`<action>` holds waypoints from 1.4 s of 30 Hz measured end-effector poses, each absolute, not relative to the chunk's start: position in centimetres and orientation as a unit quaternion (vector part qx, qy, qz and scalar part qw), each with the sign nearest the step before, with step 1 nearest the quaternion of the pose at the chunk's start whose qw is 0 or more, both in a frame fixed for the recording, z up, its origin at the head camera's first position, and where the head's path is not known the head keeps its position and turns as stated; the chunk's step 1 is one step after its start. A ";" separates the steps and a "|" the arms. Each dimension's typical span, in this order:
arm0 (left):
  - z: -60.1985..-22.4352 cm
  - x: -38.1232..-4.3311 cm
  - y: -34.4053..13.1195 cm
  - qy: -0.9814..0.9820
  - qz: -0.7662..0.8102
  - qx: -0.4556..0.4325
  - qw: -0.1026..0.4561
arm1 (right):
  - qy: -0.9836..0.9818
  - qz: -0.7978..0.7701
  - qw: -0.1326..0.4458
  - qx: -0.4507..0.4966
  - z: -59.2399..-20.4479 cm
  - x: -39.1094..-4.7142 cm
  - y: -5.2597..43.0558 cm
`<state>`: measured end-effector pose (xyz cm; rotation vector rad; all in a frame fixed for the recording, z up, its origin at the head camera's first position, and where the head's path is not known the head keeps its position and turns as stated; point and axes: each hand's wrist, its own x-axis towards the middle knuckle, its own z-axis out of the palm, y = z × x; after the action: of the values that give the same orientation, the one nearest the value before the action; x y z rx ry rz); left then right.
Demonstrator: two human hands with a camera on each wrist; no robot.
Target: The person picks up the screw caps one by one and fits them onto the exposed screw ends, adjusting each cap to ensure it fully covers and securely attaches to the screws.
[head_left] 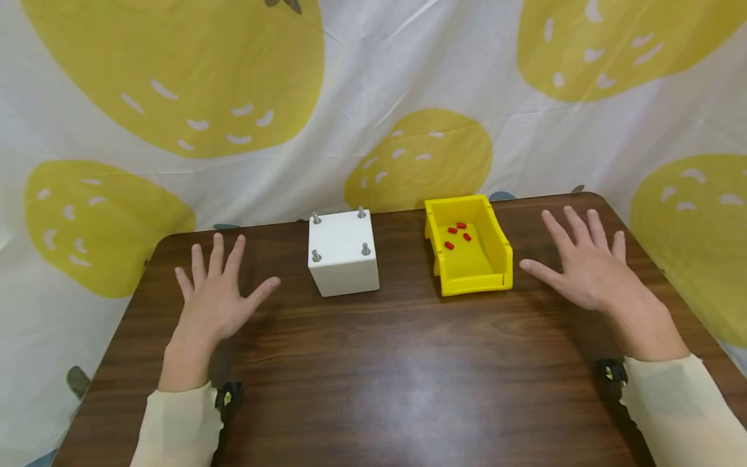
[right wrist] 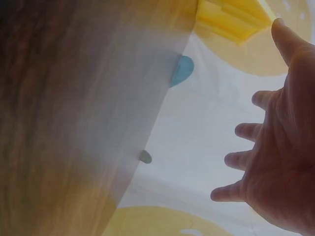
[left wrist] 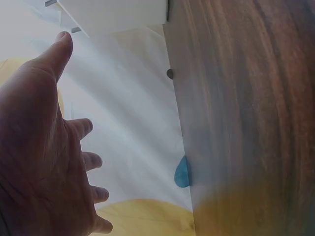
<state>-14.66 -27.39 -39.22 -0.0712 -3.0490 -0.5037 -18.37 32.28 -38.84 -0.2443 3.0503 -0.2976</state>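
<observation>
My left hand [head_left: 213, 305], fingers spread and straight, hovers over the left part of the table, holding nothing. To its right stands a white block [head_left: 343, 250] with upright metal pins [head_left: 366, 249] near the corners of its top. On the other side, my right hand [head_left: 592, 272] is likewise spread, palm down and bare. Its thumb points toward a yellow bin [head_left: 476, 287], whose front wall is low. Several small red cylinders [head_left: 449, 245] lie loose on the bin's floor. The wrist views show the left palm [left wrist: 44, 147] and right palm [right wrist: 285, 147] with nothing in them.
Both things stand toward the back of a dark wooden table [head_left: 350, 376] with rounded far corners. A white cloth [head_left: 274, 185] with large yellow fruit shapes hangs right behind the table edge. A dark device sits at each sleeve cuff.
</observation>
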 end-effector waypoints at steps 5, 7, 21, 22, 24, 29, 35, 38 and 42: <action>-39.0 -14.8 -27.3 -0.985 -0.169 -0.027 0.029 | 0.991 -0.098 0.032 -0.084 -38.4 -18.5 32.0; -38.9 -14.9 -27.3 -0.984 -0.174 -0.030 0.028 | 0.991 -0.101 0.031 -0.088 -38.2 -18.6 31.9; -38.2 -15.7 -26.2 -0.974 -0.220 -0.049 0.014 | 0.985 -0.094 -0.026 -0.140 -36.5 -18.9 29.9; -38.2 -15.8 -26.1 -0.973 -0.224 -0.051 0.014 | 0.985 -0.093 -0.029 -0.144 -36.4 -18.9 29.7; -38.2 -15.8 -26.0 -0.972 -0.229 -0.057 0.020 | 0.983 -0.094 -0.035 -0.151 -36.2 -18.9 29.4; -38.4 -16.1 -25.6 -0.965 -0.250 -0.068 0.029 | 0.978 -0.092 -0.051 -0.180 -35.9 -19.0 28.5; -38.4 -16.8 -24.8 -0.954 -0.291 -0.072 0.024 | 0.971 -0.088 -0.074 -0.210 -35.6 -19.4 27.2; -38.4 -17.2 -24.4 -0.946 -0.314 -0.076 0.029 | 0.967 -0.090 -0.085 -0.223 -35.4 -19.7 26.5; -38.3 -17.6 -23.8 -0.934 -0.347 -0.076 0.036 | 0.963 -0.095 -0.084 -0.237 -35.3 -20.3 25.4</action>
<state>-17.62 -23.83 -38.31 -0.2330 -2.8691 -1.0668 -20.31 25.37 -35.32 -0.7883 3.1995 -0.3146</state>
